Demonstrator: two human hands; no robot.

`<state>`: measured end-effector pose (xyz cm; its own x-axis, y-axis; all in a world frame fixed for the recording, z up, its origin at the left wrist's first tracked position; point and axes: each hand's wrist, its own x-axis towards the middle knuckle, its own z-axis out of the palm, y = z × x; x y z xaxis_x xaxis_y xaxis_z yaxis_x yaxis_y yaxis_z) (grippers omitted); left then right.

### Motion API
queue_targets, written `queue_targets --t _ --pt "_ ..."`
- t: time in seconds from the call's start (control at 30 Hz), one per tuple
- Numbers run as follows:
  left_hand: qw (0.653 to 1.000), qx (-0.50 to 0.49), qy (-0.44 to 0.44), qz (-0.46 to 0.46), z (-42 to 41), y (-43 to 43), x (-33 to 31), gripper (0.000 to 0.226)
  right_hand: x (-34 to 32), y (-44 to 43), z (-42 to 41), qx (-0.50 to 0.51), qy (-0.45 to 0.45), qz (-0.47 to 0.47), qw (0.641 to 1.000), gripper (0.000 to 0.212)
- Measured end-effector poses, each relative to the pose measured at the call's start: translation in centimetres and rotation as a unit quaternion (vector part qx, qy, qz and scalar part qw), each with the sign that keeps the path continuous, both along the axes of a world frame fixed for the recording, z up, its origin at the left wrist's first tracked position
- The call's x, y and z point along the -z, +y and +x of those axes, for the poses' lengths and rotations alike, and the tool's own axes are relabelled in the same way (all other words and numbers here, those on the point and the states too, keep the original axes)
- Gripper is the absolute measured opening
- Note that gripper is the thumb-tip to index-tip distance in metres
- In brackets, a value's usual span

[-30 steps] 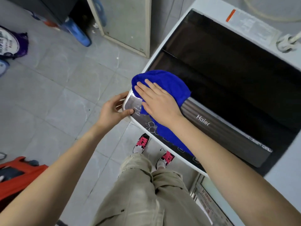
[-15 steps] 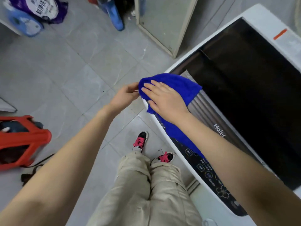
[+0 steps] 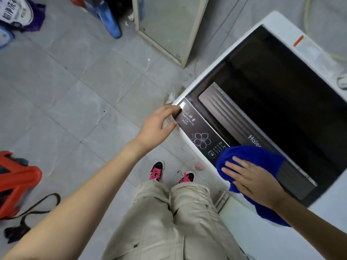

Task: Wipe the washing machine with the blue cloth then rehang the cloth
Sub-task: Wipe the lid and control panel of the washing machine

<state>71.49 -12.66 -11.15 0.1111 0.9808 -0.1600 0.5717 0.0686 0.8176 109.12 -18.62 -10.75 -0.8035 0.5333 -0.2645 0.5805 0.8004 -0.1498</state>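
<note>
Left hand outstretched, fingers apparently relaxed, right hand flat, fingers spread

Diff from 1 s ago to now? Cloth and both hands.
The right hand, flat on the blue cloth, swept it along the control panel from the left corner toward the right, uncovering the flower print. Nothing was taken hold of or let go. The left hand stayed at the front left corner of the washing machine; the lid stayed shut.
</note>
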Motion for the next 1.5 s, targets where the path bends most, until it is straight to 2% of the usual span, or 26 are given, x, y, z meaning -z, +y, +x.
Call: queue_targets --t 0.13,0.23,0.3,0.37,0.43,0.57,0.67,0.73,0.83,0.97,1.13,1.23,1.37,1.5 --pt "0.999 0.025 0.041 0.022 -0.2 -1.4 -0.1 0.045 -0.4 -0.8 4.7 0.017 -0.01 -0.05 0.999 0.049" --pt "0.993 0.05 0.083 0.068 1.1 -2.0 0.3 0.049 -0.4 -0.2 4.5 0.065 0.043 -0.052 0.996 0.048" --pt "0.989 0.076 0.098 0.085 2.8 -1.8 0.4 0.052 -0.8 0.3 4.7 0.178 0.096 -0.012 0.979 0.047" --pt "0.982 0.107 0.117 0.099 4.6 -1.1 0.1 0.053 -1.4 2.0 5.6 0.323 0.141 0.031 0.935 0.048" --pt "0.978 0.118 0.127 0.118 6.2 -0.2 0.0 0.054 -1.9 3.7 6.9 0.38 0.156 0.057 0.91 0.049" --pt "0.971 0.107 0.171 0.129 9.3 1.8 -0.1 0.06 -1.5 4.9 7.1 0.346 0.147 0.053 0.925 0.048" --pt "0.963 0.101 0.212 0.13 11.9 3.4 -0.2 0.061 -1.2 7.0 6.8 0.272 0.115 0.023 0.955 0.051" --pt "0.96 0.095 0.228 0.132 13.1 4.6 -0.2 0.061 -1.3 9.7 7.0 0.241 0.109 0.041 0.963 0.05" --pt "0.955 0.075 0.252 0.136 14.6 6.6 -0.1 0.062 -1.0 13.8 5.9 0.249 0.101 0.082 0.96 0.052" --pt "0.949 0.06 0.275 0.138 16.8 9.4 0.1 0.062 -0.6 17.7 2.1 0.236 0.108 0.092 0.961 0.055" --pt "0.935 0.089 0.299 0.168 16.5 11.2 0.0 0.056 -0.9 15.1 5.5 0.244 0.116 0.069 0.96 0.056" --pt "0.928 0.101 0.306 0.188 15.3 11.4 0.6 0.053 -1.4 10.4 12.3 0.314 0.133 0.047 0.939 0.057" --pt "0.926 0.093 0.303 0.205 15.3 11.6 1.2 0.053 -2.5 8.4 19.2 0.491 0.127 0.04 0.861 0.063" --pt "0.925 0.09 0.302 0.211 15.2 11.7 1.2 0.053 -2.3 13.1 18.3 0.485 0.125 0.053 0.864 0.06"
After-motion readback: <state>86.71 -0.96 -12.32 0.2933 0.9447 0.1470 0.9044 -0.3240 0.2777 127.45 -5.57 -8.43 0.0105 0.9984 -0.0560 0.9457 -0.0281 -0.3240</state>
